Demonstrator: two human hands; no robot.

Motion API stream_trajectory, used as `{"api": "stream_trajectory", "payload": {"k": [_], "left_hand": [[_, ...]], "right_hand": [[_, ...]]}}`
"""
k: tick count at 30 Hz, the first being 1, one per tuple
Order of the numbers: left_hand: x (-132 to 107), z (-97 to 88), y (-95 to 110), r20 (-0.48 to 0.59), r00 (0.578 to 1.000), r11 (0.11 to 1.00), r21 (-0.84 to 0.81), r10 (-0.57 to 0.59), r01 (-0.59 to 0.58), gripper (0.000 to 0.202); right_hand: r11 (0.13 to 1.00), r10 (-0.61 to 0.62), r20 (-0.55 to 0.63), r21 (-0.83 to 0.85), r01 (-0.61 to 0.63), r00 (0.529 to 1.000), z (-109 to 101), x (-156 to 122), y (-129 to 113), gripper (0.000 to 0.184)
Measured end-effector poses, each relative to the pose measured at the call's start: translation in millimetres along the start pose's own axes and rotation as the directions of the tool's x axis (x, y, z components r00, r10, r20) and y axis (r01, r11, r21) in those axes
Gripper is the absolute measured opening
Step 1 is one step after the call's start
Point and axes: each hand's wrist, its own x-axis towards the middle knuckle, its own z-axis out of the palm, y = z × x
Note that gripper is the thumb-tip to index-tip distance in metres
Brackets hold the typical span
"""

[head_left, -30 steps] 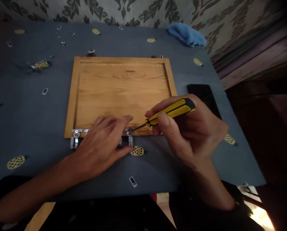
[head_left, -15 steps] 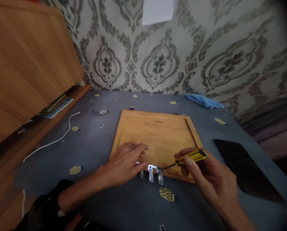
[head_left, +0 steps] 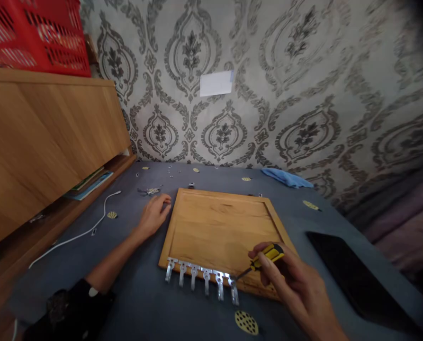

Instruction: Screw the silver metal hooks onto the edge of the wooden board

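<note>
Yellow-handled screwdriver (head_left: 268, 255) pinched tight in right hand (head_left: 296, 290) grip, shaft slanting down-left onto hook strip (head_left: 200, 273) right end at board (head_left: 218, 227) near edge; left hand (head_left: 153, 215) flat, empty, beside board's left edge.

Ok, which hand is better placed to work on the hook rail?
Right: the right hand holds the screwdriver, tip at the hook rail; the left hand rests beside the far left corner of the wooden board.

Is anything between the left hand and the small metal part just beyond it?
Nothing visible: only bare blue cloth separates the left hand from the metal part.
</note>
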Motion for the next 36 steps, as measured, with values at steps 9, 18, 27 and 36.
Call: {"api": "stream_trajectory", "payload": {"k": [9, 18, 27, 36], "left_hand": [[32.2, 13.5, -20.2, 0.003, 1.0, 0.968, 0.251, -0.005, 0.004, 0.033], [68.1, -1.3, -35.7, -0.085, 0.984, 0.884, 0.432, -0.154, 0.176, 0.035], [63.1, 15.0, -44.1, 0.013, 0.991, 0.804, 0.585, -0.136, 0.103, 0.035], [62.3, 17.9, -42.3, 0.108, 0.989, 0.817, 0.576, -0.099, 0.019, 0.034]], "right_hand": [[0.999, -0.033, -0.004, 0.03, 0.034, 0.999, -0.1, 6.8, -7.7, 0.028], [1.0, -0.021, 0.017, 0.016, 0.021, 1.0, -1.9, 6.9, -6.4, 0.026], [1.0, -0.021, 0.003, -0.017, 0.021, 1.0, -2.3, 8.3, -8.2, 0.03], [0.999, -0.049, -0.001, -0.02, 0.049, 0.999, -1.8, 7.8, -5.6, 0.025]]}}
